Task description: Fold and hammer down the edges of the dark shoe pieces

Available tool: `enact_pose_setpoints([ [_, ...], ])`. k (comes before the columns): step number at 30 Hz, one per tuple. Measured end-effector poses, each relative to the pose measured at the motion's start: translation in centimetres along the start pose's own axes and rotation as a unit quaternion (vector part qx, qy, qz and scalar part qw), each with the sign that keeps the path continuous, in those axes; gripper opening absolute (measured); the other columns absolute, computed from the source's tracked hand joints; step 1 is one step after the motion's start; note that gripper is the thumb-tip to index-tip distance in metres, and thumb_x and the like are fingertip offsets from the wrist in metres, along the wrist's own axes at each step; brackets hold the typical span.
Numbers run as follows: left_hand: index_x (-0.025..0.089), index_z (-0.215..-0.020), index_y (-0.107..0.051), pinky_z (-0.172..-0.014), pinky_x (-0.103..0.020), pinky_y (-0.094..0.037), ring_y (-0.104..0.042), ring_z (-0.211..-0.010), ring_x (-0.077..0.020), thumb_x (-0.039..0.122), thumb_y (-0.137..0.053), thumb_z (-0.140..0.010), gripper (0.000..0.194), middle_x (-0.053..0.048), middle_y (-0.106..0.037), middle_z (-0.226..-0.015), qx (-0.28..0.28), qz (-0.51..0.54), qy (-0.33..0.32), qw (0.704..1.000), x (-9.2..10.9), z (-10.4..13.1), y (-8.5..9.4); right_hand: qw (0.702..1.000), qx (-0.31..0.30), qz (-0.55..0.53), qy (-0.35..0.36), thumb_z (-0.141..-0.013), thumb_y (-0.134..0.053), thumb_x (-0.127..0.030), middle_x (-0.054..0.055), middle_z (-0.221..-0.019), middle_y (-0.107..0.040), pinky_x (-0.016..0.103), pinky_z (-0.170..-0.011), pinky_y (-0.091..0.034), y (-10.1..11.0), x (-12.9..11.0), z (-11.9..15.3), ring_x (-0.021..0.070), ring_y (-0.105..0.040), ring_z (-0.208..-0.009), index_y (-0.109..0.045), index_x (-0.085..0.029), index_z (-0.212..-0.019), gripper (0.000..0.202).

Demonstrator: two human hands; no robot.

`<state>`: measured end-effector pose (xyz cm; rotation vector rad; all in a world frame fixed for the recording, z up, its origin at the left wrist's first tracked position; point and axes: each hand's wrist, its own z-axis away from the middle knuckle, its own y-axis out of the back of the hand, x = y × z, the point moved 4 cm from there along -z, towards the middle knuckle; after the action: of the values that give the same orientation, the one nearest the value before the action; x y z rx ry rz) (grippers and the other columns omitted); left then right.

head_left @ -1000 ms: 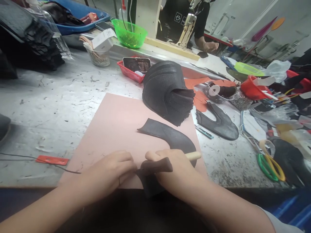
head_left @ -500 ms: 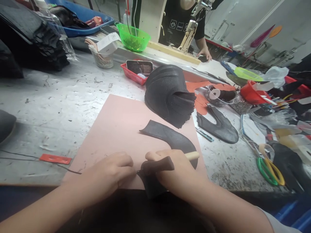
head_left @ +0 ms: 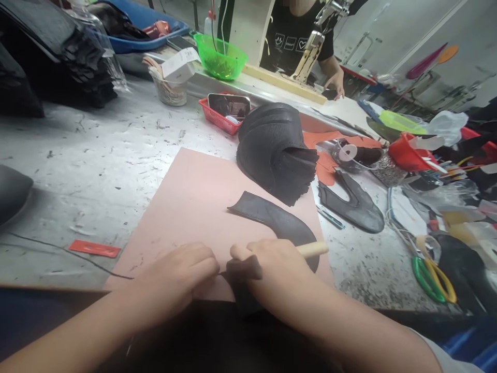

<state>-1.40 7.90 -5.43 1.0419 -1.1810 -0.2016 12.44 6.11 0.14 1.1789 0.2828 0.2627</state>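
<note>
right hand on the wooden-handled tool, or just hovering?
Touching. The head view shows the right hand wrapped around the wooden-handled tool, whose handle end pokes out past the fingers.

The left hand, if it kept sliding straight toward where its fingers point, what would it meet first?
The left hand points right along the pink mat, so it would likely first meet the black piece pinched by the right hand, almost touching already.

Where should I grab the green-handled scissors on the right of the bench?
Take the scissors by the looped handles, coming from above on the near side. They lie flat with the green and yellow loops toward the bench's near edge; the blades point away into the clutter.
</note>
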Motion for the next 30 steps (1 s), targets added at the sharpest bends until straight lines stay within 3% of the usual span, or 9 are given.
enact_pose_setpoints([
  [5,0.019,-0.069,-0.045,-0.054,-0.024,-0.034,-0.045,-0.06,-0.0128,0.018,-0.039,-0.082,0.015,0.001,-0.049,-0.07,-0.016,0.0,0.088,0.996,-0.8,0.1,-0.2,1.0,0.016,-0.006,0.008,-0.083,-0.053,-0.019,0.0,-0.062,-0.059,0.027,-0.047,-0.019,0.1,-0.3,0.0,0.0151,-0.055,-0.057,-0.054,-0.021,-0.077,0.006],
  [9,0.018,-0.07,-0.045,-0.055,-0.025,-0.036,-0.046,-0.061,-0.0135,0.027,-0.033,-0.087,0.023,-0.001,-0.05,-0.071,-0.005,0.012,0.071,0.997,-0.7,0.3,-0.1,1.0,0.012,-0.011,0.024,-0.08,-0.055,-0.018,0.0,-0.063,-0.059,0.027,-0.047,-0.019,0.0,-0.6,-0.2,0.0151,-0.053,-0.057,-0.054,-0.021,-0.078,0.004],
  [13,0.018,-0.069,-0.044,-0.053,-0.023,-0.034,-0.044,-0.059,-0.0124,0.025,-0.035,-0.087,0.021,0.0,-0.048,-0.068,0.014,-0.01,0.067,0.998,-0.6,0.3,0.2,0.997,0.059,-0.043,0.029,-0.083,-0.051,-0.019,-0.001,-0.065,-0.061,0.025,-0.05,-0.023,-0.5,-0.4,-0.3,0.0141,-0.053,-0.057,-0.055,-0.021,-0.08,0.006],
  [16,0.017,-0.073,-0.048,-0.056,-0.022,-0.036,-0.045,-0.063,-0.0119,0.019,-0.037,-0.089,0.019,0.0,-0.048,-0.072,0.017,-0.018,0.014,1.0,-0.2,0.3,0.3,0.99,0.096,-0.104,0.029,-0.084,-0.049,-0.019,-0.002,-0.067,-0.063,0.024,-0.053,-0.03,-1.8,1.0,0.7,0.0136,-0.055,-0.059,-0.056,-0.023,-0.078,0.011],
  [19,0.025,-0.104,-0.054,-0.065,-0.024,-0.037,-0.047,-0.075,-0.0144,0.002,-0.035,-0.083,0.037,-0.001,-0.051,-0.083,0.003,-0.069,-0.065,0.995,0.4,0.4,0.0,0.959,0.226,-0.148,-0.089,-0.085,-0.045,-0.021,0.0,-0.076,-0.067,0.025,-0.06,-0.039,-2.7,4.8,3.7,0.0164,-0.061,-0.068,-0.06,-0.025,-0.086,0.016],
  [22,0.033,-0.126,-0.043,-0.067,-0.029,-0.036,-0.045,-0.077,-0.0184,-0.001,-0.042,-0.077,0.06,-0.002,-0.052,-0.086,-0.015,-0.144,-0.103,0.984,0.8,0.3,-0.5,0.882,0.343,-0.116,-0.3,-0.085,-0.044,-0.029,0.006,-0.091,-0.068,0.031,-0.066,-0.045,-4.1,9.9,8.5,0.023,-0.064,-0.079,-0.06,-0.025,-0.099,0.022],
  [25,0.027,-0.123,-0.049,-0.067,-0.03,-0.036,-0.045,-0.075,-0.019,0.004,-0.047,-0.079,0.049,-0.004,-0.053,-0.087,-0.004,-0.167,-0.127,0.978,1.1,0.2,-0.7,0.849,0.309,-0.013,-0.428,-0.081,-0.044,-0.031,0.009,-0.094,-0.067,0.037,-0.064,-0.047,-7.1,14.4,12.6,0.0286,-0.063,-0.08,-0.059,-0.023,-0.106,0.03],
  [27,0.025,-0.118,-0.052,-0.065,-0.029,-0.036,-0.046,-0.073,-0.0183,0.002,-0.045,-0.079,0.046,-0.004,-0.053,-0.085,0.012,-0.165,-0.137,0.977,1.2,0.2,-0.6,0.858,0.276,0.046,-0.431,-0.081,-0.041,-0.029,0.014,-0.095,-0.064,0.042,-0.069,-0.048,-9.5,16.7,14.4,0.0316,-0.061,-0.084,-0.053,-0.015,-0.118,0.042],
  [30,0.025,-0.112,-0.056,-0.063,-0.029,-0.035,-0.046,-0.07,-0.0181,-0.001,-0.04,-0.078,0.045,-0.004,-0.053,-0.082,0.045,-0.161,-0.142,0.976,1.0,0.2,-0.4,0.842,0.256,0.111,-0.462,-0.08,-0.036,-0.02,0.02,-0.088,-0.06,0.048,-0.071,-0.048,-12.0,19.0,16.0,0.0351,-0.059,-0.081,-0.052,-0.002,-0.119,0.046],
])
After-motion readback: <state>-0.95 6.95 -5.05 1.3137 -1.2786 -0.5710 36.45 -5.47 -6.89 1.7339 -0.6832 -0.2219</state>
